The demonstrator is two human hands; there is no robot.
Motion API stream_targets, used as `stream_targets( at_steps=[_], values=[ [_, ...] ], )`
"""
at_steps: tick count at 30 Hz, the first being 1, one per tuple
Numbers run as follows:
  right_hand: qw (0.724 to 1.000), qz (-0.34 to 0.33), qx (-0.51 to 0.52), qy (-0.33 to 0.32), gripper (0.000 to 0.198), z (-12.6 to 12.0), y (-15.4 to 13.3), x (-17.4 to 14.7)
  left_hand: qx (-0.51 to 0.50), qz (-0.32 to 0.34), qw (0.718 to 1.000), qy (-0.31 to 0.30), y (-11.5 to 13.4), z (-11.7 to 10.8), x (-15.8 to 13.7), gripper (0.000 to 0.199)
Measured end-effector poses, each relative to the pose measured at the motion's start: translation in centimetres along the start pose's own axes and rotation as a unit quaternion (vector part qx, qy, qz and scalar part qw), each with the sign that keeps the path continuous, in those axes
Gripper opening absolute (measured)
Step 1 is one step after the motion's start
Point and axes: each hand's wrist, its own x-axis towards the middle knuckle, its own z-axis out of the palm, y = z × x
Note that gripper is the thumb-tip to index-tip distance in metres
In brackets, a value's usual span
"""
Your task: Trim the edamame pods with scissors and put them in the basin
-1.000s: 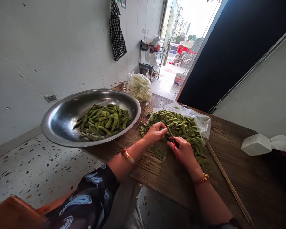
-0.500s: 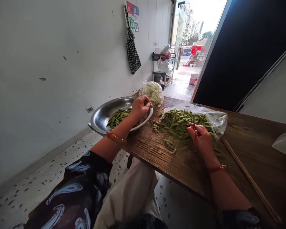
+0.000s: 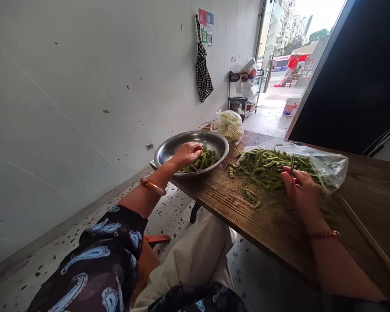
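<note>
Hanging over the bowl [image 3: 169, 149] at the table's [image 3: 221, 195] edge, the left hand [image 3: 189, 154] has its fingers curled in above the pods [image 3: 208, 159] inside; whether they grip anything, I cannot tell. The right hand [image 3: 303, 190] has its fingers clamped on the scissors [image 3: 292, 164], blades pointing up, before the heap [image 3: 266, 167] of more green pods on the table. A clear bag [image 3: 333, 167] borders that heap behind and to the right; a stick [image 3: 365, 232] lies near the right hand
</note>
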Motion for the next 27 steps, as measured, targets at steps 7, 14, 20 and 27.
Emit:
stream_targets(
  at_steps=[7,14,20,27],
  values=[
    [1.000,-0.003,0.000,0.005,0.046,-0.1,0.2,0.5,-0.045,0.133,0.989,-0.034,5.0,4.4,-2.4,0.019],
    [1.000,0.005,0.005,-0.011,0.047,0.0,0.2,0.6,0.031,0.191,0.971,-0.141,9.2,12.9,-1.9,0.020],
    [0.999,0.015,0.018,-0.022,0.046,-0.1,-0.1,0.6,0.099,0.263,0.939,-0.197,10.1,15.7,0.4,0.024],
    [0.999,0.014,0.018,-0.025,0.045,0.0,-0.1,0.4,0.149,0.288,0.912,-0.251,11.6,15.4,1.0,0.023]
  ],
)
